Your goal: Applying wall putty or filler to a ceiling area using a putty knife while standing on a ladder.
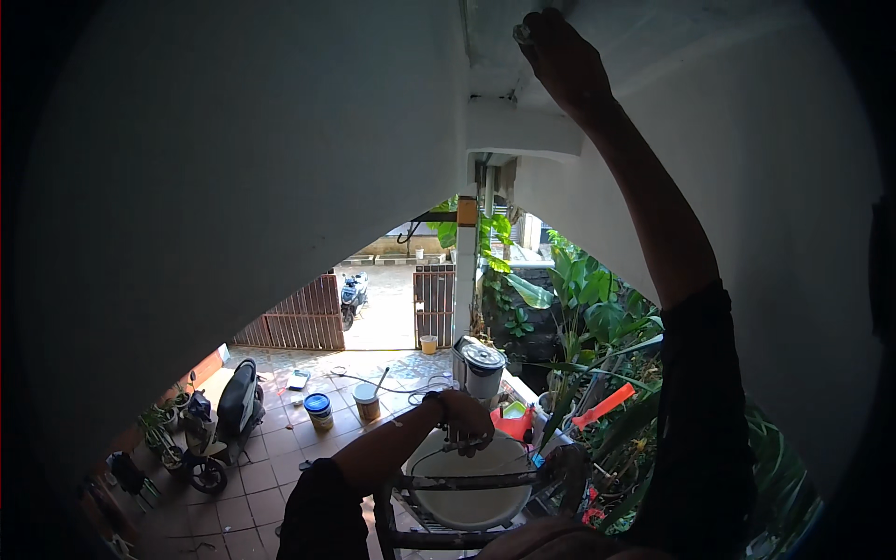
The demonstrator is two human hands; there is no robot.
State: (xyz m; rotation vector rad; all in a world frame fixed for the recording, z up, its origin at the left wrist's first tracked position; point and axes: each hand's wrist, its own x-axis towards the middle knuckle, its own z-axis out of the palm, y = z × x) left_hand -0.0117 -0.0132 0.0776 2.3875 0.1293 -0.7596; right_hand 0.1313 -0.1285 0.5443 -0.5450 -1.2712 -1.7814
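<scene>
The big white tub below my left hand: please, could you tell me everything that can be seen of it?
The tub is wide and round, whitish, with a smooth surface that looks like plastic. It seems upright and open at the top. It lies beneath the left hand in the view, and a dark bar crosses in front of it. Whether anything touches it, I cannot tell.

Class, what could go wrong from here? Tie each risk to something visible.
The right hand, holding a small pale object, is raised high overhead, so balance might suffer. A bump from the low left hand might tip the white basin below. The tub with a stick jutting out could be kicked over.
</scene>
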